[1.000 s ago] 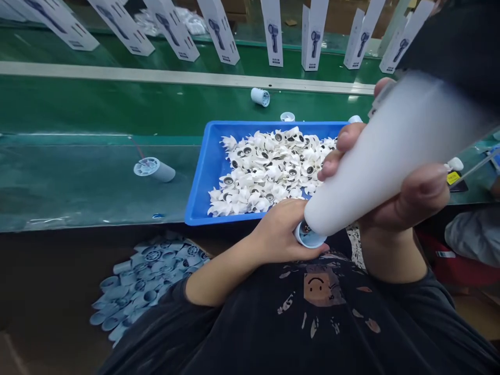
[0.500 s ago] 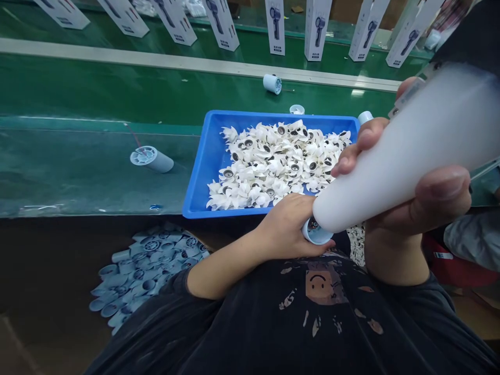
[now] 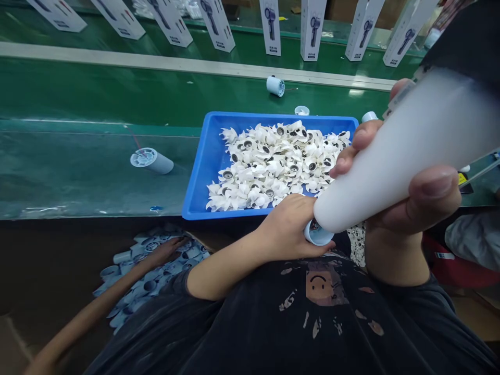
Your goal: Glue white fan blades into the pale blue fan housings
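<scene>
My left hand (image 3: 291, 226) is wrapped around a light-blue plastic cylinder (image 3: 320, 237), its open end facing up and some small parts showing inside. My right hand (image 3: 416, 208) grips a large, frosted white, tapered object (image 3: 390, 161) with a dark far end; I cannot make out its exact kind. Its rounded tip lies over the cylinder's mouth, hiding part of the opening. Just beyond my hands, a blue tray (image 3: 195, 172) holds a heap of white fan impellers (image 3: 269, 166) with dark hubs.
Light-blue cylinders stand or lie on the bench, one (image 3: 152, 160) with a red wire, another (image 3: 275, 86) on the green belt (image 3: 117, 88). White printed boxes (image 3: 311, 31) line the back. At lower left, another person's arm (image 3: 128, 281) reaches into a pile of blue cylinders (image 3: 150, 286).
Another person's arm has come in from the lower left onto the cylinder pile. The cylinder on the belt and the boxes have shifted slightly in view. My hands keep nearly the same pose.
</scene>
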`<state>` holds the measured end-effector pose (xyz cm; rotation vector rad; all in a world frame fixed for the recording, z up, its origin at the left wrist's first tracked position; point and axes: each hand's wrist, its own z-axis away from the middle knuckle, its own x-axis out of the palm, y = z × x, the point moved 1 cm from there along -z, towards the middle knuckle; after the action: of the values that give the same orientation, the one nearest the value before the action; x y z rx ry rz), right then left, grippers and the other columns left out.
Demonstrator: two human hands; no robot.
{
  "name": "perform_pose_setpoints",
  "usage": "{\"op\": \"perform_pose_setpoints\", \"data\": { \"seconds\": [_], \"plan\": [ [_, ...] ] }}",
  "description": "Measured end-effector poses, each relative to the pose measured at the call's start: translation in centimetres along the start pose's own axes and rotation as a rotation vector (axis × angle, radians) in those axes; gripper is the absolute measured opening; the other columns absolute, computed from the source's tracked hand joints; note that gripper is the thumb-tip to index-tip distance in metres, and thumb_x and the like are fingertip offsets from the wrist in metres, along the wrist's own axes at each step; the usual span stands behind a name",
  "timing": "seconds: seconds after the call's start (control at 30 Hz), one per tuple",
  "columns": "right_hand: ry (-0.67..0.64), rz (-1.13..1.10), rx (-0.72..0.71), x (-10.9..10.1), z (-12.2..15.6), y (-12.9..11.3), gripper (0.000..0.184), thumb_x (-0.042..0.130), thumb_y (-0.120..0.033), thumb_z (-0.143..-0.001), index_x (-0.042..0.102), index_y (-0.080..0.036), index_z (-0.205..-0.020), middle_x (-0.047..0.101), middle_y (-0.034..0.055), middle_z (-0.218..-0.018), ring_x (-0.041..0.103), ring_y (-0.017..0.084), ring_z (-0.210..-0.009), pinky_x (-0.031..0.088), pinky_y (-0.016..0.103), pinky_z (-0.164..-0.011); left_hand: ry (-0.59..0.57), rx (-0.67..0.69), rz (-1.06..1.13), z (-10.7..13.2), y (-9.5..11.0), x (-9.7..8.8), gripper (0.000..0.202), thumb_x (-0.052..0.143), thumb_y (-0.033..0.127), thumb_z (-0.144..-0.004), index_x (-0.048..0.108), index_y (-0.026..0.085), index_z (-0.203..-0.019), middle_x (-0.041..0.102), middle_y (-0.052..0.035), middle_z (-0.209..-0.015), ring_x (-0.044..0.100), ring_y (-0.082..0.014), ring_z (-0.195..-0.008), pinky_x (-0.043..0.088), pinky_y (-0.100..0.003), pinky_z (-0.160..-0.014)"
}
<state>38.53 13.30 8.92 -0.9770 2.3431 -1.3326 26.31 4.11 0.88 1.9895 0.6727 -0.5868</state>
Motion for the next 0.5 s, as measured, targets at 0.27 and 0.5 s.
{"op": "perform_pose_setpoints", "data": {
  "seconds": [0.27, 0.5],
  "plan": [
    [0.052, 0.162, 0.072, -0.5, 0.2, -0.1, 0.047, 0.042, -0.069, -0.087, 0.057, -0.025, -0.098, 0.062, 0.0046, -0.094, 0.066, 0.019, -0.074, 0.059, 0.035, -0.062, -0.31, -0.208, 0.503, -0.2, 0.5, -1.2, 0.049, 0.077, 0.043, -0.071, 0.063, 0.024, -0.114, 0.071, -0.0027, -0.103, 0.067, -0.0231, -0.083, 0.051, -0.03, -0.067],
    [0.319, 0.141, 0.044, -5.4, 1.2, -0.5, 0.034, 0.083, -0.056, -0.06, 0.073, -0.031, -0.08, 0.064, -0.0014, -0.085, 0.064, 0.016, -0.065, 0.057, 0.034, -0.059, 0.026, -0.313, 0.159, 2.3, -4.3, -2.5, 0.053, 0.08, 0.046, -0.071, 0.065, 0.023, -0.117, 0.072, -0.0093, -0.11, 0.068, -0.0298, -0.097, 0.053, -0.041, -0.082]
  ]
}}
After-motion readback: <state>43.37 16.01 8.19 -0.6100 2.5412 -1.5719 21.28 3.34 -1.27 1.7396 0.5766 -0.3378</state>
